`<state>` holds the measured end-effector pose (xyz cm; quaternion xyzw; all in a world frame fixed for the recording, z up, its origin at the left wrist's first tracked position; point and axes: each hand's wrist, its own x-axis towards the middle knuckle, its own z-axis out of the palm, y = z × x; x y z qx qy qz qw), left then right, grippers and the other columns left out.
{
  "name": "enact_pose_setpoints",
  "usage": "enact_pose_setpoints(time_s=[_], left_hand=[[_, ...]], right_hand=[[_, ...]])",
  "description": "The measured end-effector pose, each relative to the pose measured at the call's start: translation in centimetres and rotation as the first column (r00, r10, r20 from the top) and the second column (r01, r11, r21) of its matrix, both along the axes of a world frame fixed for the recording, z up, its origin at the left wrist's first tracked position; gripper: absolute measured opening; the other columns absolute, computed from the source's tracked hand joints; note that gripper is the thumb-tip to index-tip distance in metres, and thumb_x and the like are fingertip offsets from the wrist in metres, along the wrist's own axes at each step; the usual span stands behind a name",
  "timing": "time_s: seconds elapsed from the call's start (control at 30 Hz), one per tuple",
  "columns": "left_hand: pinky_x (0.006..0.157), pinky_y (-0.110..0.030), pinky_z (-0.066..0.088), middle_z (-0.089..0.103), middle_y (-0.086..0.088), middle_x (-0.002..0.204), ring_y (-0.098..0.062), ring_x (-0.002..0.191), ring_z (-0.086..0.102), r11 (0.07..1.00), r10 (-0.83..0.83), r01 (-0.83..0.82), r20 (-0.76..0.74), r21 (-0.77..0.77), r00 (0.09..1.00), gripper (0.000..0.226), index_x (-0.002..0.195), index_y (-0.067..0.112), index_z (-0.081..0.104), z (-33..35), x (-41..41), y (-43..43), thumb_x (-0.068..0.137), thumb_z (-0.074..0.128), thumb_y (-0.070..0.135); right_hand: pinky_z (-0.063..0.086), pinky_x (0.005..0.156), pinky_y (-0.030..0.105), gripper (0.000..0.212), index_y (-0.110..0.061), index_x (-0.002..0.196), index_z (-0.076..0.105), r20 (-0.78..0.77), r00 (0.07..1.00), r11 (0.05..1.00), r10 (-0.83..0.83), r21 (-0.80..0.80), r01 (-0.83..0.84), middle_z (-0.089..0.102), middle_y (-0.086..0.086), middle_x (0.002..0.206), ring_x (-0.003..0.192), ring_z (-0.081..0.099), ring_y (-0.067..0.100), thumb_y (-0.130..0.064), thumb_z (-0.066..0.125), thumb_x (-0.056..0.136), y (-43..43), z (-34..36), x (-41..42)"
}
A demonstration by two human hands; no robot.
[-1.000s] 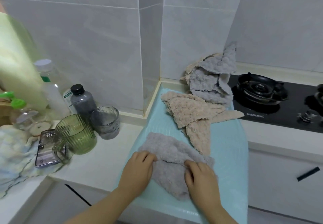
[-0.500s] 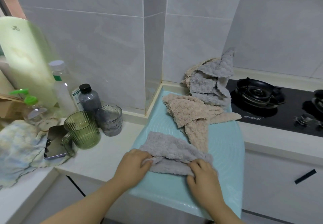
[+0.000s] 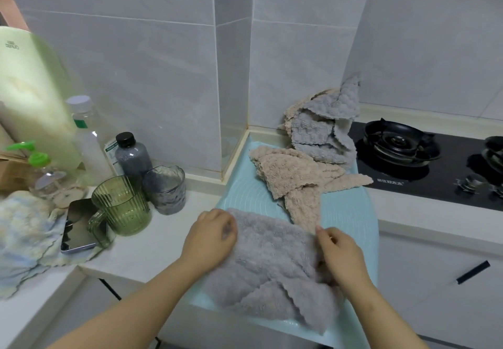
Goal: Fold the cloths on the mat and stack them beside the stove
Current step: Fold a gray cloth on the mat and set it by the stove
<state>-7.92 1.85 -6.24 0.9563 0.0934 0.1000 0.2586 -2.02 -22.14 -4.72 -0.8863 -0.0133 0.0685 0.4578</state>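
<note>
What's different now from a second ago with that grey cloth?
The left hand and right hand went from pressing the grey cloth to pinching and bunching it, and now grip its far edge; it lies spread toward the near edge of the mat. The beige cloth, the pile by the stove and the green cup stayed put.

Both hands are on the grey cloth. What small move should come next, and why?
Probably lay the far corners down and smooth the grey cloth flat toward the near side. The left hand and right hand each grip a far corner, while its near part lies rumpled, with a scalloped flap overlapping near the mat's front edge.
</note>
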Motion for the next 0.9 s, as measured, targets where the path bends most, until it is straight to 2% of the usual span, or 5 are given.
enact_pose_setpoints(time_s=[0.23, 0.43, 0.63, 0.8, 0.9], left_hand=[[0.115, -0.044, 0.012, -0.005, 0.005, 0.158, -0.029, 0.144, -0.004, 0.977, -0.058, 0.136, -0.406, 0.166, 0.912, 0.062, 0.146, 0.039, 0.012, -0.9, 4.1, -1.4, 0.094, 0.044, 0.032], [0.096, -0.031, 0.029, 0.051, 0.012, 0.128, -0.014, 0.125, 0.032, 0.966, -0.102, 0.158, -0.26, 0.204, 0.96, 0.034, 0.116, 0.03, 0.058, -2.0, 2.5, -1.2, 0.093, 0.04, 0.047], [0.084, -0.032, 0.041, 0.062, 0.003, 0.092, -0.021, 0.102, 0.049, 0.999, 0.024, -0.016, -0.189, 0.044, 0.982, 0.025, 0.104, 0.024, 0.058, -1.7, 2.4, -0.8, 0.099, 0.035, 0.034], [0.083, -0.03, 0.044, 0.036, -0.004, 0.114, -0.023, 0.101, 0.048, 0.998, 0.052, -0.042, -0.392, 0.036, 0.919, 0.066, 0.145, 0.033, 0.015, -1.5, 3.2, -0.8, 0.09, 0.05, 0.035], [0.08, -0.031, 0.044, 0.047, -0.003, 0.114, -0.022, 0.097, 0.053, 0.996, 0.051, -0.008, -0.502, 0.087, 0.863, 0.044, 0.13, 0.026, 0.039, -0.7, 4.0, -0.4, 0.089, 0.052, 0.037]], right_hand=[[0.033, 0.093, 0.031, 0.036, -0.033, 0.122, 0.055, -0.01, 0.989, 0.883, 0.147, -0.45, -0.136, 0.053, -0.002, 0.125, 0.118, 0.041, 0.025, -0.037, 0.056, 0.086, 1.3, -1.3, 1.6], [0.027, 0.069, 0.03, 0.037, -0.029, 0.058, 0.05, 0.256, 0.93, 0.917, 0.264, -0.366, -0.159, 0.048, -0.013, 0.058, 0.076, 0.043, 0.018, -0.037, 0.048, 0.094, 1.1, -2.2, -0.4], [0.025, 0.076, 0.028, 0.042, -0.035, 0.131, 0.043, 0.096, 0.94, 0.731, 0.329, -0.656, -0.189, 0.053, -0.005, 0.112, 0.107, 0.044, 0.018, -0.042, 0.046, 0.09, 0.6, -3.0, 0.0], [0.03, 0.081, 0.03, 0.034, -0.032, 0.12, 0.047, -0.033, 0.963, 0.713, 0.269, -0.664, -0.223, 0.048, -0.004, 0.109, 0.107, 0.043, 0.019, -0.044, 0.047, 0.088, 0.5, -2.4, 0.1], [0.028, 0.059, 0.025, 0.011, -0.027, 0.076, 0.043, -0.022, 0.956, 0.757, 0.291, -0.606, -0.244, 0.042, -0.006, 0.077, 0.088, 0.048, 0.019, -0.03, 0.048, 0.086, 0.4, -2.4, 0.5]])
